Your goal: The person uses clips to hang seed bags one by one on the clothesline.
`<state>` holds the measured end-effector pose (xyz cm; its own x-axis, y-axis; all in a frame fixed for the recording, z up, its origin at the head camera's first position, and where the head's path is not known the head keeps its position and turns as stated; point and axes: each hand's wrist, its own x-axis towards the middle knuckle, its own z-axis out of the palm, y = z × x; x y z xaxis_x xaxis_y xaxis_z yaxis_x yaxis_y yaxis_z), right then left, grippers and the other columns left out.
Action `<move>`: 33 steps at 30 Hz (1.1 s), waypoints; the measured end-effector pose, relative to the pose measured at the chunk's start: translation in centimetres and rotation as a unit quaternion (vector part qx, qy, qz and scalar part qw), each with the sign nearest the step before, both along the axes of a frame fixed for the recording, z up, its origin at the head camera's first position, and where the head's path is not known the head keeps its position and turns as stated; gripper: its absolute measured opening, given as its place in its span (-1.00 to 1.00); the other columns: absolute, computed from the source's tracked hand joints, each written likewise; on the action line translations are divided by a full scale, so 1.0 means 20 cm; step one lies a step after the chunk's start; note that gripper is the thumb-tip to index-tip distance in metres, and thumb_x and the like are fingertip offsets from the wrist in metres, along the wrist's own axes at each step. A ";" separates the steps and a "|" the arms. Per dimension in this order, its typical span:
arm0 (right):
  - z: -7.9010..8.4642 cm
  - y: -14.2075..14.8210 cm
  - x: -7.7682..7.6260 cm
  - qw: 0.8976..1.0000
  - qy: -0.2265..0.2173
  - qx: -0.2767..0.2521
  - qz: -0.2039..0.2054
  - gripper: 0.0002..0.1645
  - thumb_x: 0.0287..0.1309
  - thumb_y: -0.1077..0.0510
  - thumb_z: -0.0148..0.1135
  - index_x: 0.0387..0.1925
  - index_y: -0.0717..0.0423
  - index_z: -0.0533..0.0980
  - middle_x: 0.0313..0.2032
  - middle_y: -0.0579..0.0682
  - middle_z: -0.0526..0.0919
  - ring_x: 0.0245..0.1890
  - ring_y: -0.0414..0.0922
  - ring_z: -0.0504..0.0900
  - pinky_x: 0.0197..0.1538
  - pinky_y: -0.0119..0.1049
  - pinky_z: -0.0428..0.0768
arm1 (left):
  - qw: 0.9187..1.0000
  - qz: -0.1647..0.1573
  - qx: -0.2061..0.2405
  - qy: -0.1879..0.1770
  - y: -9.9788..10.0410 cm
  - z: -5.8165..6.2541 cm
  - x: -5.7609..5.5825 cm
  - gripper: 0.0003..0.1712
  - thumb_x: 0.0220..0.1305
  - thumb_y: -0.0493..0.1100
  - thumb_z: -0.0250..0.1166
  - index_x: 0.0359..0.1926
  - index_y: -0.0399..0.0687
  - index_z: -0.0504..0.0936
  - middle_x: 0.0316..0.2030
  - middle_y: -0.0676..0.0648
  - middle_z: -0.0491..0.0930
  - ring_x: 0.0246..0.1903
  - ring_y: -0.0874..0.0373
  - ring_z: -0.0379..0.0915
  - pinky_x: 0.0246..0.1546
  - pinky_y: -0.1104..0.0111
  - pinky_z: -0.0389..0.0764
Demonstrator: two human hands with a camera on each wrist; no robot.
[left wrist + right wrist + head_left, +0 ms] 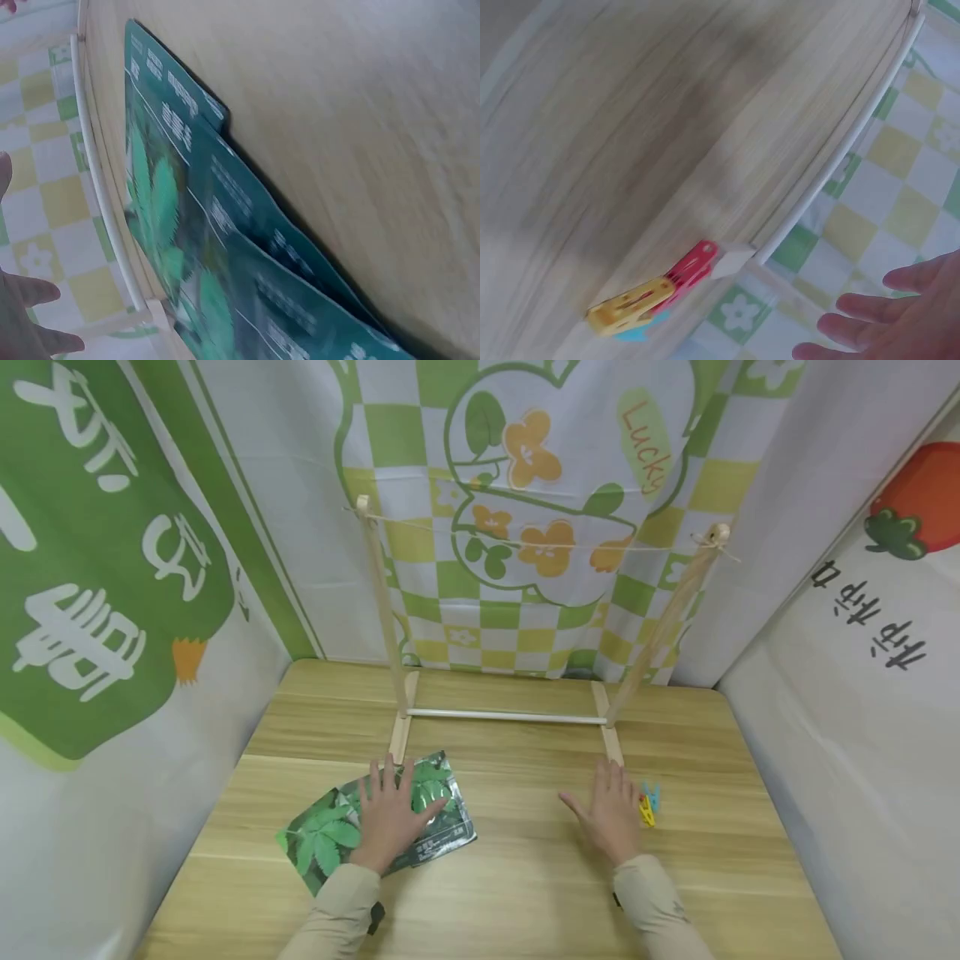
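Observation:
Several overlapping green packets (322,839) printed with leaves lie fanned out at the table's left front. Above them my left hand (390,822) is spread with straight fingers, holding nothing; whether it touches them I cannot tell. In the left wrist view, the packets (187,161) lie apart from the fingertips. On the right, my right hand (613,818) is spread too, with nothing in it. Beside it sit small clothespins: a yellow clothespin (630,304), a red clothespin (692,266) and a blue clothespin (654,793), bunched together.
Behind the hands stands a wooden frame: a left post (386,610), a right post (663,627), a white bottom rod (506,717) and a thin string (517,543) tied between the tops. Printed curtains (525,635) hang behind the wooden table (517,793) and at both sides.

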<state>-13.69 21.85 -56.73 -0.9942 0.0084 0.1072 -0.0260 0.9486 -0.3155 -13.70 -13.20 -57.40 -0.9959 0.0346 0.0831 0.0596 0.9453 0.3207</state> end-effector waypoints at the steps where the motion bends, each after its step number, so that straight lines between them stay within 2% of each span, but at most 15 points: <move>1: 0.00 0.01 0.00 1.000 -0.003 -0.005 0.000 0.14 0.23 -0.41 0.06 0.44 0.37 0.02 0.39 0.48 0.10 0.41 0.41 0.10 0.40 0.35 0.11 | 1.000 0.001 -0.001 -0.002 -0.01 0.00 0.00 0.10 0.13 0.50 0.15 0.47 -0.09 0.17 0.46 -0.40 0.01 0.47 -0.41 -0.22 0.36 -0.36 -0.02; 7: -0.03 0.10 0.01 0.999 0.022 -0.037 -0.004 0.13 0.24 -0.32 0.15 0.40 0.48 0.00 0.25 0.48 0.23 0.28 0.39 0.25 0.32 0.30 0.24 | 1.000 0.013 -0.001 -0.003 -0.08 -0.03 -0.01 0.12 0.10 0.52 0.16 0.46 -0.09 0.18 0.45 -0.41 0.03 0.46 -0.43 -0.19 0.34 -0.38 -0.01; 11: -0.03 0.15 0.02 0.998 0.029 -0.054 -0.021 0.07 0.21 -0.30 0.20 0.37 0.43 0.09 0.20 0.40 0.31 0.23 0.32 0.32 0.28 0.29 0.29 | 0.999 0.020 -0.001 -0.027 -0.12 -0.04 -0.01 0.16 0.09 0.53 0.16 0.48 -0.10 0.12 0.46 -0.43 -0.03 0.46 -0.43 -0.25 0.35 -0.39 -0.07; 16: -0.04 0.20 0.02 0.997 0.005 -0.064 -0.050 0.00 0.17 -0.33 0.21 0.29 0.37 0.19 0.19 0.37 0.33 0.24 0.31 0.31 0.25 0.27 0.28 | 0.998 0.028 0.011 -0.047 -0.16 -0.05 0.00 0.18 0.08 0.52 0.17 0.49 -0.13 0.08 0.47 -0.44 -0.08 0.46 -0.46 -0.30 0.35 -0.40 -0.11; 20: -0.05 0.24 0.03 0.996 -0.023 -0.063 -0.061 0.07 0.19 -0.37 0.16 0.33 0.40 0.11 0.22 0.44 0.30 0.29 0.35 0.27 0.26 0.30 0.28 | 0.998 0.035 0.025 -0.055 -0.19 -0.07 0.00 0.17 0.10 0.51 0.17 0.49 -0.13 0.08 0.47 -0.45 -0.10 0.46 -0.46 -0.32 0.35 -0.40 -0.13; 27: -0.07 0.30 0.06 0.990 -0.090 -0.078 -0.071 0.25 0.24 -0.47 -0.01 0.42 0.51 -0.09 0.37 0.56 0.05 0.39 0.44 0.05 0.41 0.32 0.07 | 0.996 0.048 0.035 -0.060 -0.27 -0.09 0.01 0.19 0.09 0.50 0.20 0.49 -0.16 0.05 0.44 -0.49 -0.04 0.41 -0.51 -0.17 0.29 -0.46 -0.05; 33: -0.08 0.34 0.09 0.987 -0.109 -0.087 -0.078 0.25 0.24 -0.49 -0.07 0.44 0.48 -0.12 0.42 0.53 -0.04 0.40 0.45 0.01 0.45 0.29 0.01 | 0.995 0.063 0.036 -0.070 -0.35 -0.11 0.03 0.21 0.10 0.52 0.17 0.50 -0.17 0.02 0.43 -0.51 -0.05 0.39 -0.54 -0.17 0.25 -0.48 -0.06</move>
<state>-11.80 28.55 -58.41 -0.9786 0.1623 -0.1266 0.2027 0.8663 -0.4566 -13.14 -20.28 -59.56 -0.9939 -0.0930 -0.0590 -0.1086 0.9165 0.3851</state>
